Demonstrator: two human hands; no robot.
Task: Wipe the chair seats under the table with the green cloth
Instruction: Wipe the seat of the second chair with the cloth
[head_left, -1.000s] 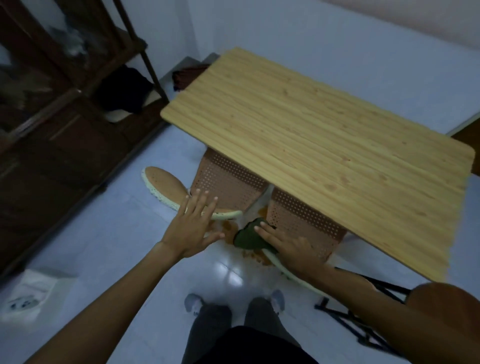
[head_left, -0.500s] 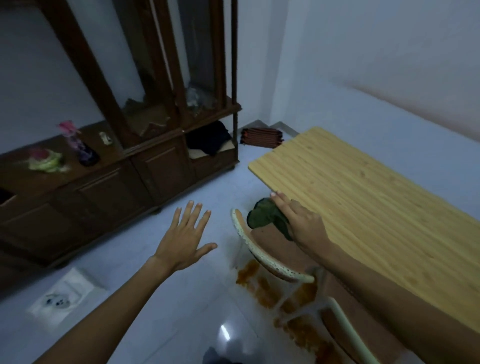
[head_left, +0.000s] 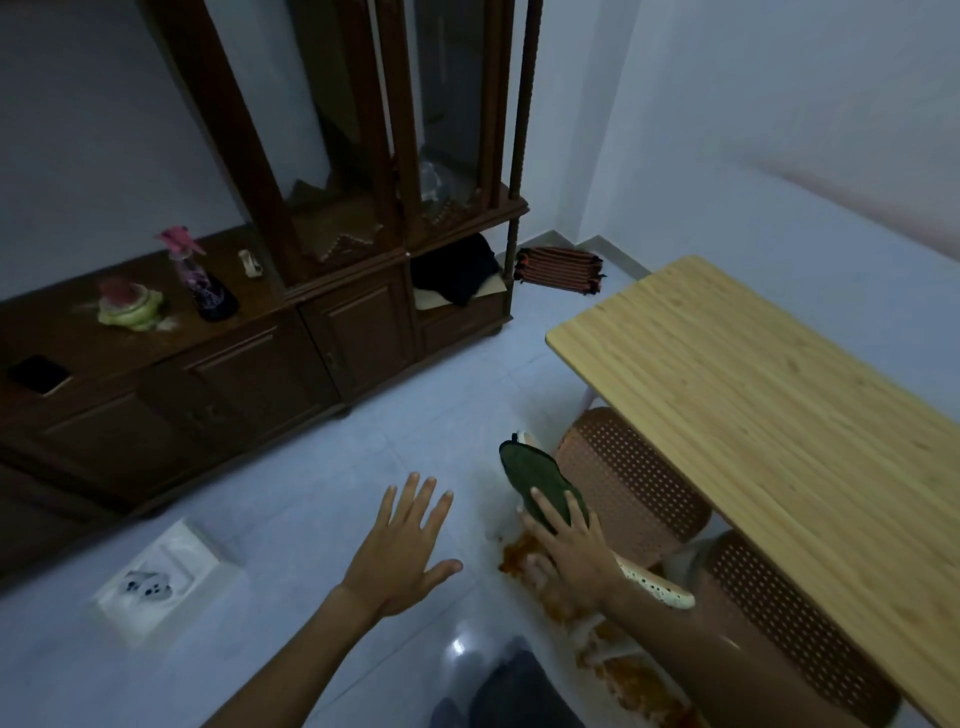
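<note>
The right hand presses flat, fingers spread, on the green cloth, pinning it against the front rim of the near chair seat that pokes out from under the long edge of the wooden bench; the hand does not close around the cloth but bears down on it with the palm. The left hand hovers open and empty, fingers wide, over the pale tiled floor, well apart from the chair and touching nothing. The cloth lies draped over the seat's cream-edged lip, near the bench's left corner. A second perforated brown seat sits beside the first, further along under the same edge and partly hidden by the forearm. On the floor below the right hand spreads an orange-brown stain, running toward the bottom of the frame. Against the far wall stands a dark wooden cabinet. The step in hand looks to be the wipe of the first seat's front edge. The next move would call for drawing the cloth across the perforated surface with steady pressure, then reaching further under the bench for the second seat, perhaps steadying the chair with the free hand.
</note>
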